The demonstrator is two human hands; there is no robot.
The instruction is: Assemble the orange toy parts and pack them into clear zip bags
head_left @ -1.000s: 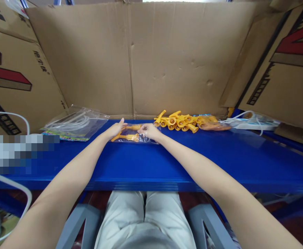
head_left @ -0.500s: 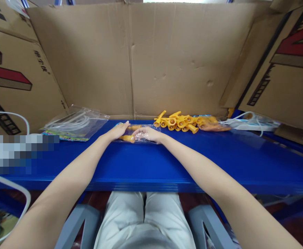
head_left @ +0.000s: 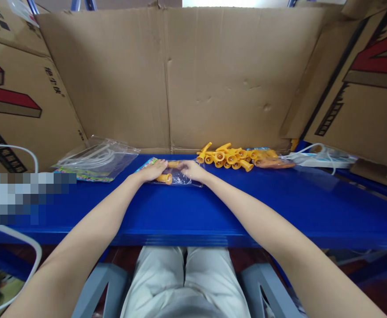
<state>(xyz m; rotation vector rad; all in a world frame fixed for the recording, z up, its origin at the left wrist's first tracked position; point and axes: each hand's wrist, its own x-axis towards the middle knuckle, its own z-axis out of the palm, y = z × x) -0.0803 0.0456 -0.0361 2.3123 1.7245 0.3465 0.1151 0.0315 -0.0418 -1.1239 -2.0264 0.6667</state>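
A clear plastic bag (head_left: 180, 179) with a colourful printed header lies flat on the blue table (head_left: 187, 207). Two yellow-orange, horn-shaped plastic pieces show in it; the nearer piece (head_left: 165, 178) has its flared end to the right. My left hand (head_left: 154, 170) rests flat over the bag's left part, fingers extended, covering some of both pieces. At the bag's right half, my right hand (head_left: 193, 171) has its fingers curled around the end of the farther piece (head_left: 173, 164). Its fingertips are partly hidden.
Several similar yellow-orange pieces (head_left: 228, 157) are piled to the right, beside a filled bag (head_left: 271, 160). A clear bag with white cable (head_left: 104, 157) lies at left. A white power strip (head_left: 326, 160) sits far right. Cardboard (head_left: 213, 79) walls the back and sides.
My right hand has shifted slightly away from me, from the bag's middle to the farther piece. My left hand has flattened and slid a little right, uncovering more of the printed header.
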